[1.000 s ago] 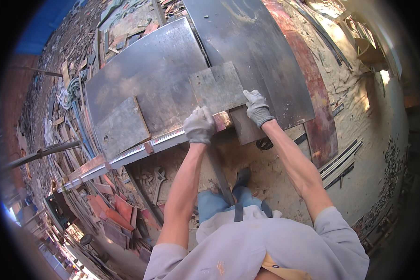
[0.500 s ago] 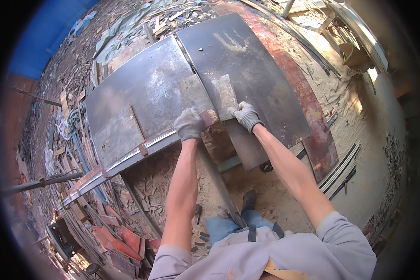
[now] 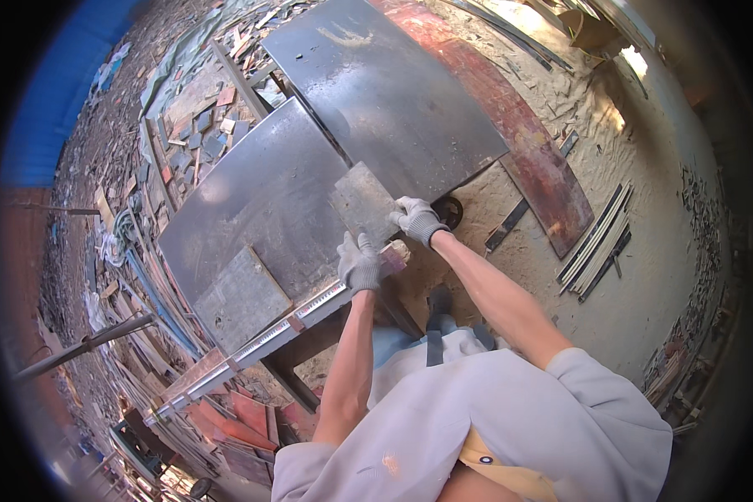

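Both hands gloved in grey knit, working at the near edge of the grey steel saw table (image 3: 259,201)

Left hand (image 3: 358,262): fingers curled down over the near end of the flat grey rectangular board (image 3: 361,203), gripping it at the table edge, just above the long metal rail with a ruler strip (image 3: 259,343) that runs along the table front. A pale raw-wood end (image 3: 393,253) shows just right of this hand, between the two gloves

Right hand (image 3: 416,220): closed on the board's right near corner, fingers wrapped over the edge. Cannot tell how far the thumb goes under

Board lies flat on the table, long axis pointing away from the person, sitting right beside the narrow slot that splits the table into left and right plates. Its near end overhangs or meets the front edge, can't tell which

Second flat grey square panel (image 3: 241,299) lies on the left part of the table, well apart from the hands, touching the rail

Around the table: sawdust-covered ground (image 3: 644,276), a rusty red curved sheet (image 3: 544,167) right of the table, a bundle of dark thin strips (image 3: 598,247) further right, a heap of scrap wood offcuts (image 3: 184,109) on the left
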{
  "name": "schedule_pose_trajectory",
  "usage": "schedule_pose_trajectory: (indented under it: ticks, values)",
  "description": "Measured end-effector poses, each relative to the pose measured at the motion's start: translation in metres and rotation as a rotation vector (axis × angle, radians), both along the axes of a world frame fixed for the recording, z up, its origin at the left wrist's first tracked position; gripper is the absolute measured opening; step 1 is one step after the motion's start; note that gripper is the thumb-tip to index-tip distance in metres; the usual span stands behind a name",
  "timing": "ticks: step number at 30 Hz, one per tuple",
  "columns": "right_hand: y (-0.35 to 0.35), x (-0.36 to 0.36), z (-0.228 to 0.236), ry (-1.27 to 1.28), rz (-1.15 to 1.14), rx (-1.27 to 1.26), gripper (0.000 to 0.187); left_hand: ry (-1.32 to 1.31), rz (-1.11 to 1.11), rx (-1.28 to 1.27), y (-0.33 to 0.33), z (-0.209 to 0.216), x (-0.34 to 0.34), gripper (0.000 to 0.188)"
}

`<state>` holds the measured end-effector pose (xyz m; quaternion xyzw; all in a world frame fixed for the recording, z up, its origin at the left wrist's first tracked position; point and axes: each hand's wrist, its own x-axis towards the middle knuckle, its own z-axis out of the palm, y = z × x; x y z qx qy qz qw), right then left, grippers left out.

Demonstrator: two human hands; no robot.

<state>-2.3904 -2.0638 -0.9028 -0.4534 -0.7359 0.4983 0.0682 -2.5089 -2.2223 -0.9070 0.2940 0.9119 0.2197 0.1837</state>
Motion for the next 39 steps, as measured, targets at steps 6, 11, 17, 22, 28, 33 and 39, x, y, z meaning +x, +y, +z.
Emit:
schedule_pose_trajectory:
  ticks: [6,11,17,22,28,33,39]
  values:
    - [-0.083,0.158,0.022,-0.26,-0.108,-0.079,0.066,-0.308,0.028,0.118,-0.039,0.009,0.176,0.059]
    - [-0.07,0.46,0.065,0.169,-0.593,-0.582,0.05,-0.855,-0.381,0.335,-0.056,0.056,0.314,0.054]
    - [-0.06,0.886,0.191,1.033,-1.63,0.114,0.048,-0.32,0.115,0.275,-0.173,0.012,0.198,0.062]
    - [-0.101,0.751,0.121,0.466,-1.332,-0.199,0.051,0.141,0.498,-0.075,-0.446,-0.025,0.023,0.066]
    - [-0.257,0.328,0.002,0.05,-0.136,-0.469,0.031,0.037,0.677,-0.404,-0.571,-0.037,-0.034,0.09]
    - [-0.357,0.144,0.009,-0.135,0.457,-0.184,0.051,0.073,0.647,-0.426,-0.612,-0.066,-0.044,0.093]
    - [-0.392,0.082,-0.006,-0.152,0.512,-0.287,0.055,-0.073,0.766,-0.395,-0.607,-0.068,-0.065,0.083]
